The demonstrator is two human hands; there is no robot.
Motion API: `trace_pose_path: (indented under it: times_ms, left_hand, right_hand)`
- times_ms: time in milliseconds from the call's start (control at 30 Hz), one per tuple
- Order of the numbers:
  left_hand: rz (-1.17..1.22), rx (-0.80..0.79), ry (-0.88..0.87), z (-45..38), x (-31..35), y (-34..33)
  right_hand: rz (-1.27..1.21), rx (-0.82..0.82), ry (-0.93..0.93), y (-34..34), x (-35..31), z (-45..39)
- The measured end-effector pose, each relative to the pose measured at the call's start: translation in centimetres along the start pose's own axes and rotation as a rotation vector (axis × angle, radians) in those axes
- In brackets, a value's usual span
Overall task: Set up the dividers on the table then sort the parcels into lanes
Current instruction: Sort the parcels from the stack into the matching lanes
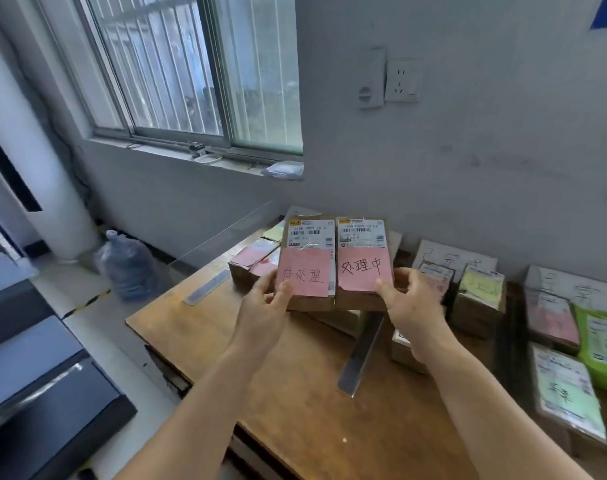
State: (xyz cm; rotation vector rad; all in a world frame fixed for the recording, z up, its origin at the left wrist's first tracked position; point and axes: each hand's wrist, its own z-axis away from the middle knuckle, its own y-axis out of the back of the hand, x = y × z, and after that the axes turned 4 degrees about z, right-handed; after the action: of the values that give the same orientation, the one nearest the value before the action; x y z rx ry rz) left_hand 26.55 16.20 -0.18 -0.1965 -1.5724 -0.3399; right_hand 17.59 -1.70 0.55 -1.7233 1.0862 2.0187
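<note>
Parcels: two brown boxes being held side by side, edges touching, lifted above the desk point(295, 393). Left hand point(265, 306) gripping left parcel point(309, 261) at its lower left corner, fingers curled round the edge, thumb on the pink note. Right hand point(411, 303) gripping right parcel point(362, 261) at its lower right corner, same way. Both carrying shipping labels up top and pink handwritten notes below. Metal divider strip point(361, 355) lying flat on the desk under the held pair; second strip point(208, 287) lying near the desk's left edge. More parcels point(480, 296) sitting on the desk to the right, by the wall.
</note>
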Motion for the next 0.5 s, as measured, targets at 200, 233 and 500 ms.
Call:
trace_pose_path:
  times_ms: [200, 233, 500]
  left_hand:
    - [0.006, -0.002, 0.029, -5.4, -0.2, 1.7]
    - [0.027, -0.005, 0.035, -6.0, -0.3, 2.0]
    - [0.075, -0.035, 0.035, -11.2, -1.6, 6.2]
  right_hand:
    - [0.014, -0.071, -0.01, -3.3, -1.6, -4.6]
    - [0.009, -0.085, -0.013, -3.8, -2.0, -5.0]
    - [-0.055, -0.038, -0.044, -9.3, -3.6, -7.4]
